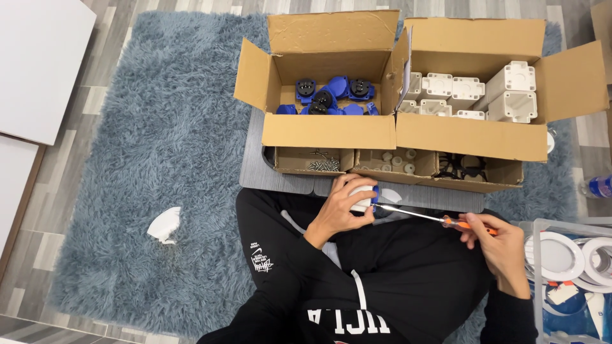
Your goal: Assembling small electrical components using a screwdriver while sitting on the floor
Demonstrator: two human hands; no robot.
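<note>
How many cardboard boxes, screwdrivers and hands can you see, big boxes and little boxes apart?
Big cardboard boxes: 2, the blue-parts box and the white-parts box
Small cardboard trays: 3, the screw tray, the middle tray and the right tray
Screwdriver: 1
Hands: 2, the left hand and the right hand
Total: 8

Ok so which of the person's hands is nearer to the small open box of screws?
Left. The left hand holds a white and blue part just below the box of screws. The right hand grips the screwdriver handle, farther off to the right.
</note>
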